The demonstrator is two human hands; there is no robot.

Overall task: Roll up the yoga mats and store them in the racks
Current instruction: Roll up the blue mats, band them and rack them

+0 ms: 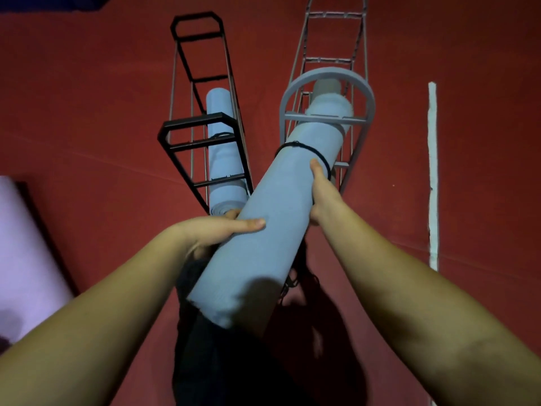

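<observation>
- Two racks stand on the red floor point(87, 98): a black rack point(202, 124) on the left and a grey rack point(328, 92) on the right.
- Three blue rolled mats show: one held mat point(272, 230), one stored mat point(222, 159) upright in the black rack, and a third mat point(326, 87) deep inside the grey rack, only its top visible.
- One lilac flat mat point(26, 247) lies at the left edge.
- Held mat's long axis runs from lower left near the body up and right; its far end enters the grey rack's top ring.
- One black band point(307, 149) circles the held mat.
- Left hand point(222, 228) grips the mat's left side, thumb across the front.
- Right hand point(322, 194) grips the right side, thumb pointing upward.
</observation>
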